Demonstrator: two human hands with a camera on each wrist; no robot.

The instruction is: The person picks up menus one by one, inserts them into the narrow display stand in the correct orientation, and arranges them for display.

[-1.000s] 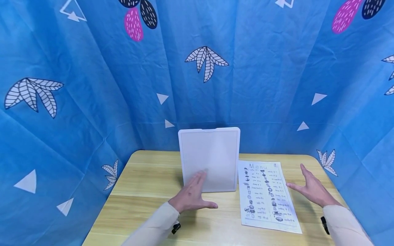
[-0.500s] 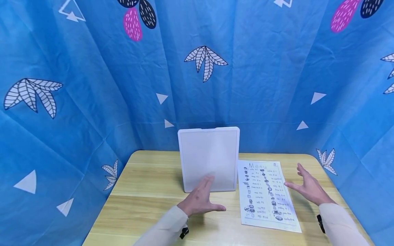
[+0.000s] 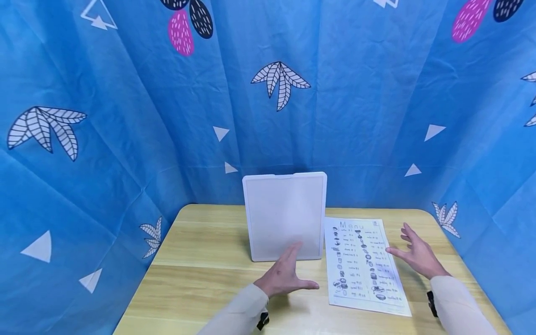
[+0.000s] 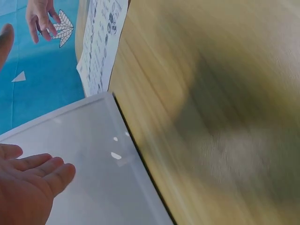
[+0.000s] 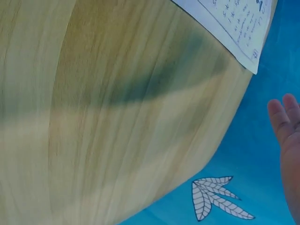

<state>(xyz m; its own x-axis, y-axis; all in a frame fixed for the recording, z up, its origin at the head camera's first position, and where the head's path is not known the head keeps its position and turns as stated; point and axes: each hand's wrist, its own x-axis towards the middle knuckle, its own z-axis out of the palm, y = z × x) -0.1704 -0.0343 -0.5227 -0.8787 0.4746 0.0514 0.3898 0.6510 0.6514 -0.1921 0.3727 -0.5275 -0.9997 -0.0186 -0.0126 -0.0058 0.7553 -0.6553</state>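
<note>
In the head view my left hand (image 3: 284, 275) hovers over the table in front of a white flat panel (image 3: 286, 211), fingers extended and thumb pointing right; it holds nothing. The panel stands upright near the table's back edge and has a thin raised rim. The left wrist view shows the fingers (image 4: 56, 178) spread before the panel's pale face. To the right of the panel lies a paper menu sheet (image 3: 364, 267), with handwritten lines and small drawings. Just beyond the sheet's right edge, my right hand (image 3: 420, 256) is held above the table with fingers loosely extended, gripping nothing.
A light wood table (image 3: 197, 279) with rounded back corners carries these things. A blue curtain (image 3: 356, 116) printed with leaves and triangles encloses it at the back and both sides. Shadows of the hands fall on the wood.
My left hand has drifted rightward and slightly downward across the front of the panel. My right hand has shifted a little to the left. The panel and the menu sheet stay where they were.
</note>
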